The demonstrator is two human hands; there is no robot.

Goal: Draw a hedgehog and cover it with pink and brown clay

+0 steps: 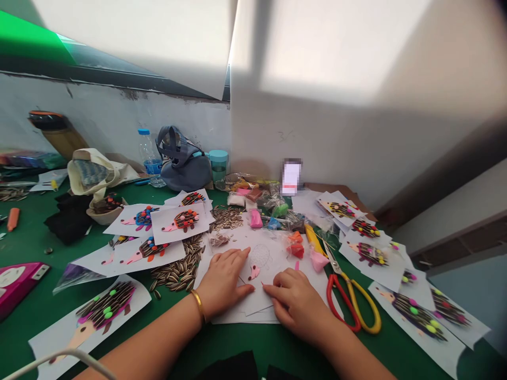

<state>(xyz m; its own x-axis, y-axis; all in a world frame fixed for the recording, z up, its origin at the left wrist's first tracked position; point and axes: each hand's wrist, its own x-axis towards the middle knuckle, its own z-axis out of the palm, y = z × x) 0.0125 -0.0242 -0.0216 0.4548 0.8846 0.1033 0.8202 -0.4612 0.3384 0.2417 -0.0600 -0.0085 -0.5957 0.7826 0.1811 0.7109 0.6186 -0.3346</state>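
My left hand lies flat on white paper, its fingers stretched out and thumb apart. Beside its fingertips is a pencil outline of a hedgehog with a pink clay face bearing small dark dots. My right hand rests on the same paper to the right, fingers curled together. A tiny reddish bit shows at its index fingertip, too small to name. A small pink clay piece lies just beyond its knuckles. Open-handled scissors, red and yellow, lie right of this hand.
Sunflower seeds are heaped left of the paper. Bagged coloured clay and a yellow utility knife lie behind. Finished hedgehog cards flank both sides. A phone, blue bag and water bottle stand at the wall.
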